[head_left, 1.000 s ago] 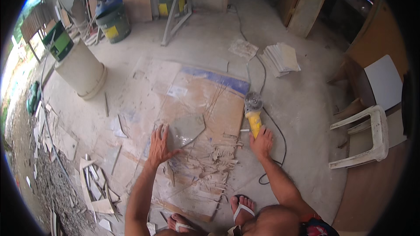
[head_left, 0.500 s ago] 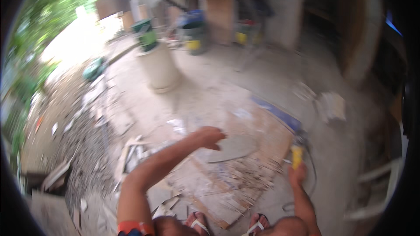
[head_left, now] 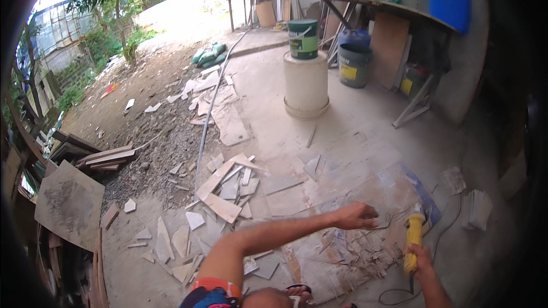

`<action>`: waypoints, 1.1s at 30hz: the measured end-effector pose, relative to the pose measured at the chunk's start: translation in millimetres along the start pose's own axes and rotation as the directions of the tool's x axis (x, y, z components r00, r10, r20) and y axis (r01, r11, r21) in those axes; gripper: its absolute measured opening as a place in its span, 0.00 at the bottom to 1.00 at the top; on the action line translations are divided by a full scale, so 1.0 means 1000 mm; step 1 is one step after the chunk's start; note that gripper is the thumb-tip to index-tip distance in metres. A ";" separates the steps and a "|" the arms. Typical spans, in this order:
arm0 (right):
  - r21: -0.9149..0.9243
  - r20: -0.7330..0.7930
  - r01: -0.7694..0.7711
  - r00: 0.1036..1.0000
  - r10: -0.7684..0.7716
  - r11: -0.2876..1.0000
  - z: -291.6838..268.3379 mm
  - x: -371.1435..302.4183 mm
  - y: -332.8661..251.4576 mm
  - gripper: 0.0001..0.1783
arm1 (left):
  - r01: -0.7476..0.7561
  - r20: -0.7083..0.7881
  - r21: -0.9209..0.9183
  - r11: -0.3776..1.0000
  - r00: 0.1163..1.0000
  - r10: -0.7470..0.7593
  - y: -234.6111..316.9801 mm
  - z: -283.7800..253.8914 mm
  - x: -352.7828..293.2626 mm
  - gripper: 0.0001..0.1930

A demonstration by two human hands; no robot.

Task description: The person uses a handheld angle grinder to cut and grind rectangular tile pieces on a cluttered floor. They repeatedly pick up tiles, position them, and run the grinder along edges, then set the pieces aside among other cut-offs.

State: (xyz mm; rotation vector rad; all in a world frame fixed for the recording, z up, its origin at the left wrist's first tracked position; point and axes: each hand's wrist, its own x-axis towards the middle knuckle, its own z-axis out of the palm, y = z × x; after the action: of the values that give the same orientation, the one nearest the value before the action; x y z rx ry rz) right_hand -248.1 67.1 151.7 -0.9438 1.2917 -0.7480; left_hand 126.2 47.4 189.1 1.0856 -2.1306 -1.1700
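Note:
My right hand is wrapped round the body of a yellow angle grinder, its head pointing away from me and its cord trailing below. My left hand reaches across over the dusty board, its fingers loosely stretched and nothing visible in them. A small grey tile piece lies close to those fingertips. Below the left hand, a heap of thin tile slivers covers the near part of the board. Along the board's far right edge runs a blue strip, beside the grinder's head.
Broken tile pieces lie scattered to the left. A grey hose runs along rubble. A green bucket stands on an upturned pale drum; a table holds a blue jerrycan. Stacked tiles sit at right.
The view has swung left and sharpened, showing more of the tile scraps and yard. My right hand keeps hold of the grinder. My left arm stays stretched across, now nearer the grinder.

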 end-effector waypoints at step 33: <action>-0.501 -0.188 0.013 0.974 -0.124 0.866 0.177 0.033 0.079 0.30 | 0.078 0.144 -0.982 -0.173 0.901 -0.409 -0.113 0.126 0.024 0.48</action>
State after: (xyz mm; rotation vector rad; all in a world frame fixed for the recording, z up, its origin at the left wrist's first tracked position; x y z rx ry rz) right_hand -72.5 100.2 69.9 -1.3574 1.6962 -0.5889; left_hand 70.0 51.3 28.3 0.6723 -0.1810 -2.0987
